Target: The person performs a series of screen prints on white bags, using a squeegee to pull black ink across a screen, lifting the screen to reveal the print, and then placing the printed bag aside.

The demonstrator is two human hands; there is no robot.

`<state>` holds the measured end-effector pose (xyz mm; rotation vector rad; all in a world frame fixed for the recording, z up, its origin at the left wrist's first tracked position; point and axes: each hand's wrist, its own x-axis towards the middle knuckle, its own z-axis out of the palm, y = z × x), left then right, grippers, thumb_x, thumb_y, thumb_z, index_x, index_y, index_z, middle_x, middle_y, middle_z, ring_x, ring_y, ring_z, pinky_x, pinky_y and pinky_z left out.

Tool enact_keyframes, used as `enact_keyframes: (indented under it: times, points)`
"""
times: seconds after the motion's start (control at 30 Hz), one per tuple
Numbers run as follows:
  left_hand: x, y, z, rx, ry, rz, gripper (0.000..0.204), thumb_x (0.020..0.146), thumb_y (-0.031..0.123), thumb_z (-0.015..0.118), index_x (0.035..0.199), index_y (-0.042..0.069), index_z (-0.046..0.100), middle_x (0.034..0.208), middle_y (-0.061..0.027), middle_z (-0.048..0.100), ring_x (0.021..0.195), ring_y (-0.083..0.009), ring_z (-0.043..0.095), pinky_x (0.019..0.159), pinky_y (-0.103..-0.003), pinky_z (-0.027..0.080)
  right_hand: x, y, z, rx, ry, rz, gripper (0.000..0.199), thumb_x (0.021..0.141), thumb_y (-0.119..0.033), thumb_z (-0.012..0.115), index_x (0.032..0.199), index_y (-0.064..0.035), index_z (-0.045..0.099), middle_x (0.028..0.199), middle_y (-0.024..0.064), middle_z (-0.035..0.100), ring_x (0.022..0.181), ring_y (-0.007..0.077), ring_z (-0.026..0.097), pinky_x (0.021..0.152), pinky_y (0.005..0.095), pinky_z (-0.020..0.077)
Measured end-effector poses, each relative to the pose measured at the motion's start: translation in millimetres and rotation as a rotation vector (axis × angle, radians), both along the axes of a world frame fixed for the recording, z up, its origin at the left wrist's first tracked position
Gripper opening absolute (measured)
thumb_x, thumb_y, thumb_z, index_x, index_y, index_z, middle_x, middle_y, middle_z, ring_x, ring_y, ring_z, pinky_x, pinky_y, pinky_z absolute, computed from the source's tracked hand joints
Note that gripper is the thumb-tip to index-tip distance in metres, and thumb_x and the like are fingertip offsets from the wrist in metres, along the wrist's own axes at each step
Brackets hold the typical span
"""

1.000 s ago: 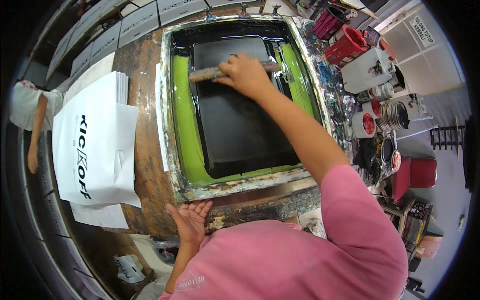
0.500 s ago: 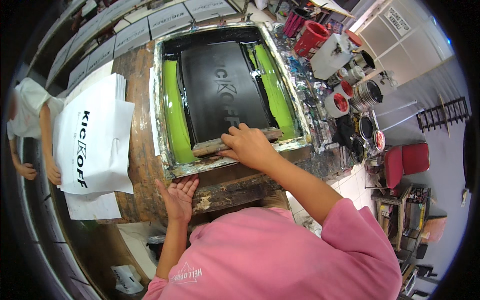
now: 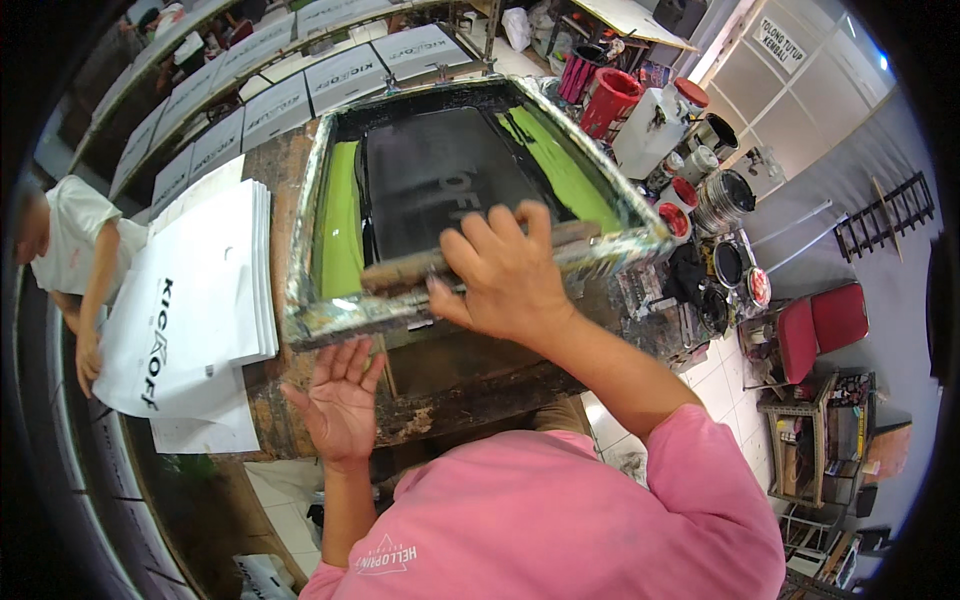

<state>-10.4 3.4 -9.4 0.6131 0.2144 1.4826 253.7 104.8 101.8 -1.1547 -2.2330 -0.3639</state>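
Note:
A screen-printing frame (image 3: 304,230) with lime-green mesh margins and a black-inked middle is tilted, its near edge raised off the wooden table (image 3: 285,390). Along the inside of that near edge lies a wooden-handled squeegee (image 3: 400,275). My right hand (image 3: 515,285) is closed over the squeegee's handle, its thumb by the frame's near rail. My left hand (image 3: 342,405) is open, palm up, its fingertips at the underside of the near rail near the left corner; whether they bear weight I cannot tell.
A person (image 3: 95,235) in a white shirt handles a stack of printed white sheets (image 3: 225,290) at the left. Printed sheets (image 3: 345,75) lie on racks behind. Ink pots and cans (image 3: 720,195) crowd the right side, with a red chair (image 3: 800,330) beyond.
The frame's near edge has risen, tilting the screen, and my right hand rose with the squeegee. My left fingers are straighter. The other person's hand has shifted along the paper stack.

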Motion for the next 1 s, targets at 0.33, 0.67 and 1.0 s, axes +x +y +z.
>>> enact_keyframes:
  times: [0.33, 0.67, 1.0]
  points:
    - [50.4, 45.3, -65.9, -0.056, 2.450, 0.517, 0.094, 0.098, 0.075, 0.042, 0.161, 0.005, 0.037, 0.170, -0.0271, 0.020, 0.158, -0.0486, 0.008, 0.115, -0.077, -0.013, -11.7, 72.7, 105.8, 0.129, 0.027, -0.015, 0.038, 0.085, -0.041, 0.063, 0.079, -0.0045, 0.072, 0.080, 0.0135, 0.072, 0.082, 0.0312, 0.067, 0.086, 0.0500, 0.0433]
    - [65.3, 83.1, 6.1, 0.066, 2.333, 0.695, 0.100, 0.094, 0.076, 0.052, 0.145, -0.010, 0.053, 0.157, -0.0242, 0.048, 0.147, -0.0482, 0.039, 0.119, -0.076, 0.000, -16.3, 96.0, 140.2, 0.137, 0.012, -0.002, 0.037, 0.086, -0.038, 0.063, 0.091, -0.0020, 0.071, 0.084, 0.0151, 0.068, 0.084, 0.0365, 0.065, 0.081, 0.0464, 0.0439]
    - [52.4, 78.1, -24.6, 0.085, 1.960, 0.737, 0.073, 0.092, 0.039, 0.077, 0.142, -0.009, 0.057, 0.159, -0.0276, 0.043, 0.141, -0.0469, 0.045, 0.117, -0.053, 0.037, -15.7, 97.1, 140.8, 0.105, 0.045, 0.008, 0.036, 0.086, -0.036, 0.062, 0.089, -0.0002, 0.069, 0.080, 0.0167, 0.066, 0.080, 0.0378, 0.063, 0.078, 0.0457, 0.0419]
